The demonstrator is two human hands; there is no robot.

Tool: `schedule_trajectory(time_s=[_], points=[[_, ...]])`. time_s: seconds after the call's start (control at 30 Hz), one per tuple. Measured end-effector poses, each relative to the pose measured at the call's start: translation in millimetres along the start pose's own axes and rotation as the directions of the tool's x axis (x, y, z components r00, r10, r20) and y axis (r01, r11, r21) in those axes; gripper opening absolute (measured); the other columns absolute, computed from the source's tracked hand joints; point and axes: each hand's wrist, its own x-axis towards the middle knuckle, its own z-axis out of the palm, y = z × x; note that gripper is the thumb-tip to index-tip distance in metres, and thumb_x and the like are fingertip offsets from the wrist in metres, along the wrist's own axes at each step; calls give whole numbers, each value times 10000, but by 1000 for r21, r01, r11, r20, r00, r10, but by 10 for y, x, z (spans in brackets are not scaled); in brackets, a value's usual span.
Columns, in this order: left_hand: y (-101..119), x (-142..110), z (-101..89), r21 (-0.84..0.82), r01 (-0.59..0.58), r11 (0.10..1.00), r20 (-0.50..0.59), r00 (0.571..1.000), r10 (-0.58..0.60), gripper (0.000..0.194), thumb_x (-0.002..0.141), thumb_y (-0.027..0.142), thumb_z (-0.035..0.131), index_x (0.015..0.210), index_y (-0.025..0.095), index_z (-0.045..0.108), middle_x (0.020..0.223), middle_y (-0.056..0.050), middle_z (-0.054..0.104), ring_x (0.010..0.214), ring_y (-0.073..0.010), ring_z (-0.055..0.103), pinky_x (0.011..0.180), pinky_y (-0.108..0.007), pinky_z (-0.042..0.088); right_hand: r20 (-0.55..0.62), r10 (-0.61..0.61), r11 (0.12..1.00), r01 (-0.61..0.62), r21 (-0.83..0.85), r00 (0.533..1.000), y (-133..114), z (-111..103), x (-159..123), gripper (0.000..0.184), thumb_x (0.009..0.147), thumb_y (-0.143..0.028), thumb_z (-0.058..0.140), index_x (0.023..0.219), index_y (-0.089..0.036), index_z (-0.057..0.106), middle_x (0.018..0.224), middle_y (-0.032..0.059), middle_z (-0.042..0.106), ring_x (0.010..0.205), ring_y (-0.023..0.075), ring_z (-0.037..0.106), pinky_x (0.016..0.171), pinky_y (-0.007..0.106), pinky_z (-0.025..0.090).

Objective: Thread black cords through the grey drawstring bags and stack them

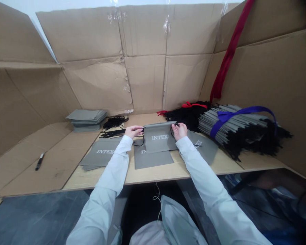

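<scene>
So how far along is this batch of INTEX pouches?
Done looks like the big bundle of grey pouches with black cords, tied with a blue strap. In hand is one INTEX pouch, pinched at its top edge by the left hand and right hand. Left seems to be the grey stack, loose black cord and flat pouches.

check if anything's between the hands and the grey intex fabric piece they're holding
Nothing visible does: the left hand and right hand touch the grey INTEX fabric piece directly, at its top corners. A thin black cord trails below the left hand, but it doesn't come between hand and fabric.
</scene>
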Motion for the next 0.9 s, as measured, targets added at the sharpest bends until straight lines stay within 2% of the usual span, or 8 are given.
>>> schedule_trajectory(time_s=[0.23, 0.37, 0.6, 0.73, 0.9], points=[[-1, 2, 8, 15, 4, 1000, -12, 1000, -4, 332, 396, 204, 732, 680, 87, 606, 650, -41, 633, 576, -125, 586, 694, -323, 498, 4, -15, 1000, 15, -13, 1000, 4, 1, -8, 91, 764, -223, 369, 679, -194, 356, 645, -53, 413, 565, 27, 486, 552, 195, 497], [13, -10, 22, -5, 14, 1000, -28, 1000, -14, 347, 371, 205, 740, 668, 86, 604, 640, -39, 630, 573, -122, 581, 696, -324, 495, 27, -50, 997, 51, -56, 998, -8, 10, -28, 82, 771, -236, 341, 699, -202, 361, 627, -54, 399, 531, 28, 489, 516, 191, 490], [34, -26, 47, 7, 98, 995, -53, 994, -97, 338, 338, 193, 748, 612, 79, 587, 567, -21, 605, 508, -104, 560, 640, -306, 495, 48, -62, 994, 65, -86, 997, -16, 26, -70, 98, 738, -278, 405, 693, -200, 364, 628, -54, 391, 516, 26, 488, 501, 189, 482], [12, -14, 35, 31, 137, 990, -21, 990, -136, 325, 354, 216, 744, 599, 72, 584, 530, -18, 590, 460, -90, 542, 593, -270, 488, 46, -62, 993, 66, -103, 997, -24, 27, -74, 86, 753, -265, 376, 696, -201, 367, 612, -59, 375, 507, 26, 487, 503, 192, 486], [24, -18, 17, 105, 98, 990, -25, 995, -96, 349, 388, 276, 730, 640, 83, 585, 496, -10, 578, 444, -92, 535, 569, -267, 483, 43, -60, 993, 64, -100, 997, -45, 15, -42, 80, 744, -256, 395, 693, -197, 376, 622, -54, 392, 509, 25, 490, 505, 196, 487]])
